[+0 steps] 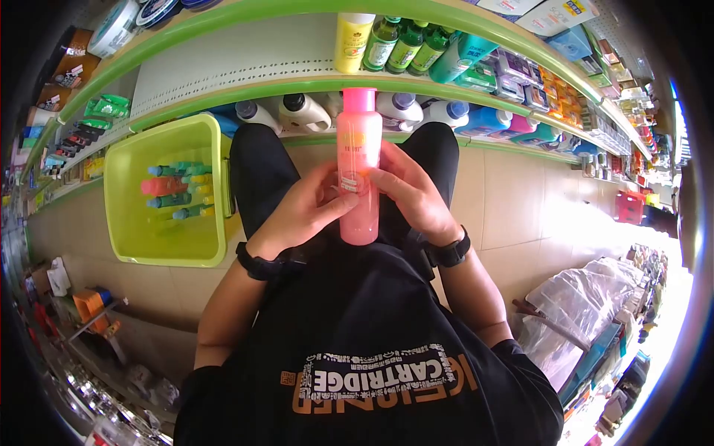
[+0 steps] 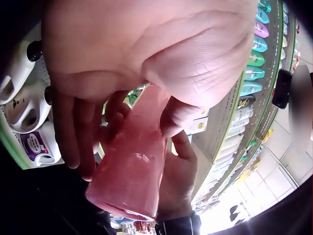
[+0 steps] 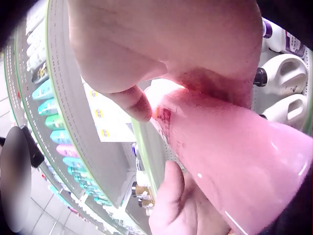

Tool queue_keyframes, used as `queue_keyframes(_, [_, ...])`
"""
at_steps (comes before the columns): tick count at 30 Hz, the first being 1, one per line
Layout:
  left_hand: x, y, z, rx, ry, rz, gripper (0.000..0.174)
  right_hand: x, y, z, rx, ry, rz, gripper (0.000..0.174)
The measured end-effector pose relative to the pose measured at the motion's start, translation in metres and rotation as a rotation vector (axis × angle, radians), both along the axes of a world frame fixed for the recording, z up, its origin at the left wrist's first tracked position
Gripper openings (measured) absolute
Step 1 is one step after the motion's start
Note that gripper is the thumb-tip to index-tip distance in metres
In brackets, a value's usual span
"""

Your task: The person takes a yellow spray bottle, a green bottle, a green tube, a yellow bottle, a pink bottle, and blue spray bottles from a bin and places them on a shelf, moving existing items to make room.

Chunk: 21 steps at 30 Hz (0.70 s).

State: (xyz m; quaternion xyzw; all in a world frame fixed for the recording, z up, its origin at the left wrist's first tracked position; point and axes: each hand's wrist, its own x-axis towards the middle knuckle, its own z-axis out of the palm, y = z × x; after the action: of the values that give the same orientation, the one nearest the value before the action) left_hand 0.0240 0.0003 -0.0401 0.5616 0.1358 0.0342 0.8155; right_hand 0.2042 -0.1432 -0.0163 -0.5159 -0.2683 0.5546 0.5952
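Note:
A tall pink bottle [image 1: 358, 215] with a pink cap [image 1: 359, 99] stands out in front of the person's lap in the head view, cap end toward the shelf. My left hand [image 1: 297, 210] grips its left side, thumb across the printed front. From the other side my right hand [image 1: 416, 195] holds it a little higher, its thumb also on the front. Close up in the left wrist view, the clear pink base [image 2: 128, 178] points down below the left palm [image 2: 146, 44]. Red print [image 3: 166, 117] shows beside the right thumb in the right wrist view.
A lime-green basket [image 1: 111, 201] with several small bottles [image 1: 169, 186] stands on the floor at the left. Ahead run green-edged shelves [image 1: 260, 85] bearing a yellow bottle [image 1: 352, 44], green bottles [image 1: 407, 50] and white jugs [image 1: 303, 113]. Clear plastic sheeting [image 1: 587, 297] lies at the right.

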Motion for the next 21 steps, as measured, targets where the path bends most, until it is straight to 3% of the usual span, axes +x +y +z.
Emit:
queue_keyframes(13, [-0.006, 0.003, 0.003, -0.041, 0.046, -0.003, 0.053, -0.003, -0.002, -0.005, 0.016, 0.029, 0.022, 0.057])
queue_keyframes(18, [-0.002, -0.001, 0.003, 0.066, 0.004, 0.099, 0.053, -0.005, -0.002, -0.001, 0.057, -0.032, 0.010, 0.058])
queue_keyframes(21, [0.002, 0.003, 0.014, 0.132, 0.009, 0.050, 0.052, -0.006, -0.001, -0.004, 0.084, -0.090, 0.000, 0.058])
